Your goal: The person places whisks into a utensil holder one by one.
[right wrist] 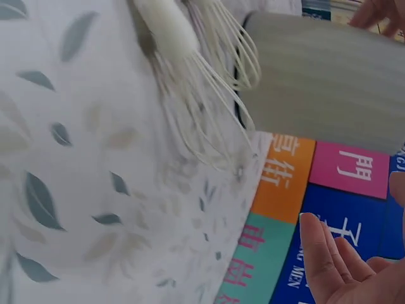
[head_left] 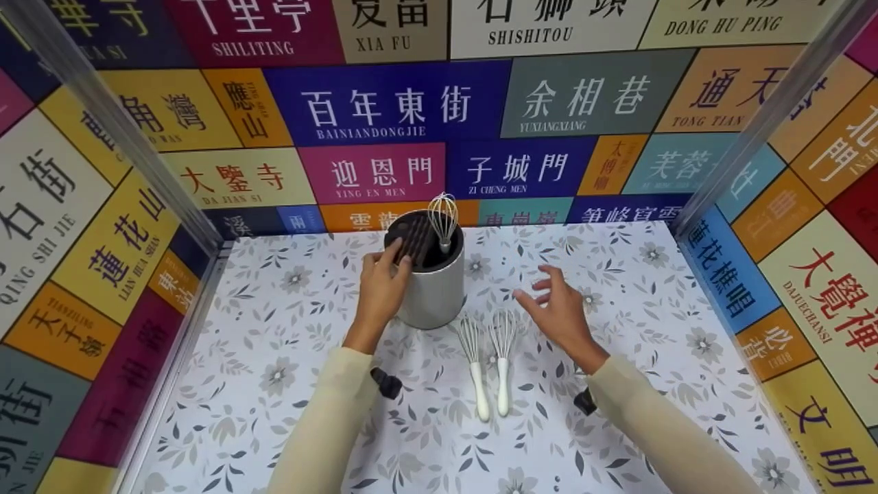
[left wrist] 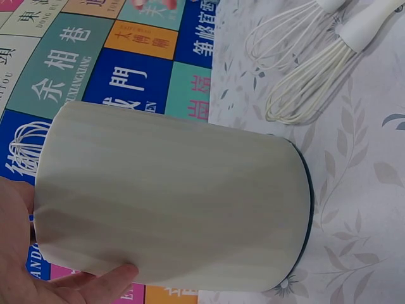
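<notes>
A pale grey utensil holder (head_left: pixel 432 302) with a dark slotted insert (head_left: pixel 410 237) stands on the table. One whisk (head_left: pixel 444 216) is in it, wire end up. My left hand (head_left: pixel 384 291) grips the holder's left side by the rim; in the left wrist view, fingers (left wrist: pixel 114 282) lie against its wall. Two whisks with white handles, the left whisk (head_left: pixel 479 384) and the right whisk (head_left: pixel 503 377), lie side by side in front of the holder, wires towards it. To their right, my right hand (head_left: pixel 566 312) hovers with fingers loosely bent, holding nothing.
A white tablecloth (head_left: pixel 274 425) with grey flowers and leaves covers the table. Colourful panels with printed characters (head_left: pixel 384 103) rise behind and on both sides. Metal corner posts, such as the right post (head_left: pixel 754 130), stand at the back corners.
</notes>
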### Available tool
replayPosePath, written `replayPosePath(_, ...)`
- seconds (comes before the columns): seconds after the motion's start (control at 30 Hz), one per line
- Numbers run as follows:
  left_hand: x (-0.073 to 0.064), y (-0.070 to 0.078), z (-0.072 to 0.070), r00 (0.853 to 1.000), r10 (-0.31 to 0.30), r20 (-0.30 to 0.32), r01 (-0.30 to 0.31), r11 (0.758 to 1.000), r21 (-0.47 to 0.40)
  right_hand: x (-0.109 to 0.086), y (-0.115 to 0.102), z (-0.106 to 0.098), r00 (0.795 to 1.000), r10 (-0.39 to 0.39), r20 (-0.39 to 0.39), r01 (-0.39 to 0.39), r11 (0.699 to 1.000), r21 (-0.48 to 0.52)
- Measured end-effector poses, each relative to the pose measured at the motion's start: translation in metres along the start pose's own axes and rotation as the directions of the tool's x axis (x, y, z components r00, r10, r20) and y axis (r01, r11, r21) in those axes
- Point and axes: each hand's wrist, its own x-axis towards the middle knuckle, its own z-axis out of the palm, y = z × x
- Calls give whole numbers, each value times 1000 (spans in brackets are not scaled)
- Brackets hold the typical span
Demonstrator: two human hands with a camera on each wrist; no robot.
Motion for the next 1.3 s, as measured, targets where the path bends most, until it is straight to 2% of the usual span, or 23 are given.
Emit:
replayPosePath(0.17,1,1,-1,1000,-7,11,7,1000,11,-23,10,15,998,32,46,-32,999,5)
replayPosePath(0.27,2,1,-1,1000,-2,7,2,1000,12,-34,14,23,993,84,79,-86,996,23)
replayPosePath(0.5,2,-1,-1,1000,4,-6,-4,1000,9,-54,22,38,949,252,192,-273,958,93)
replayPosePath(0.6,2,-1,0,1000,8,-15,-8,1000,7,-60,24,45,938,279,208,-304,948,98)
replayPosePath(0.8,2,-1,0,1000,19,-23,-19,1000,10,-69,23,59,934,299,197,-324,940,106)
replayPosePath(1.07,0,1,1,1000,-19,-2,18,1000,-8,-73,23,71,901,360,240,-402,903,153)
replayPosePath(1.3,-1,0,1,1000,-14,-2,14,1000,-12,-72,21,75,877,403,261,-455,871,185)
